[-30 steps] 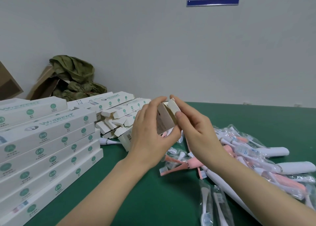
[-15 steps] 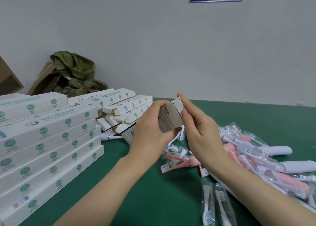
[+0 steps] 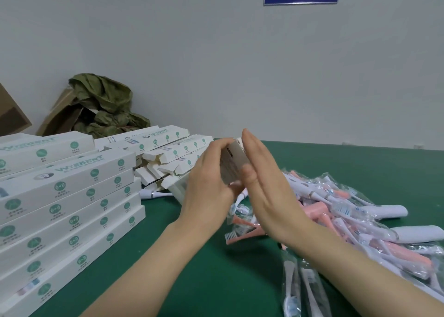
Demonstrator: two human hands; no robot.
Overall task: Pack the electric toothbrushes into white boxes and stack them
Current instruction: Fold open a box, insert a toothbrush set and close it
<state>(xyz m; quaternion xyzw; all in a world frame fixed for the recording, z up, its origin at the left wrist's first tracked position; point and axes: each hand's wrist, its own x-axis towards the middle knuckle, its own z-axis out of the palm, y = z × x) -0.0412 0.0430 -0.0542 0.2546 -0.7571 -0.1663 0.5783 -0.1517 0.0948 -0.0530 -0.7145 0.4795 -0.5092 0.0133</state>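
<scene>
My left hand (image 3: 206,187) grips a white box (image 3: 234,160) held end-on above the green table (image 3: 168,280). My right hand (image 3: 264,187) presses flat with straight fingers against the box's near end. A neat stack of closed white boxes (image 3: 67,211) with green logos stands at the left. Behind my hands lies a looser pile of white boxes with open flaps (image 3: 165,158). Bagged pink and white electric toothbrushes (image 3: 360,223) lie heaped at the right, partly hidden by my right forearm.
A white toothbrush (image 3: 153,193) lies on the table between the stack and the open boxes. Brown cardboard with crumpled green material (image 3: 103,105) sits at the back left against the wall. Bagged brush heads (image 3: 300,288) lie near the front edge.
My right hand has gone from pinching the box's end flap to lying flat against the end. The flap, open a second ago, is now down. The box has tipped slightly toward the left.
</scene>
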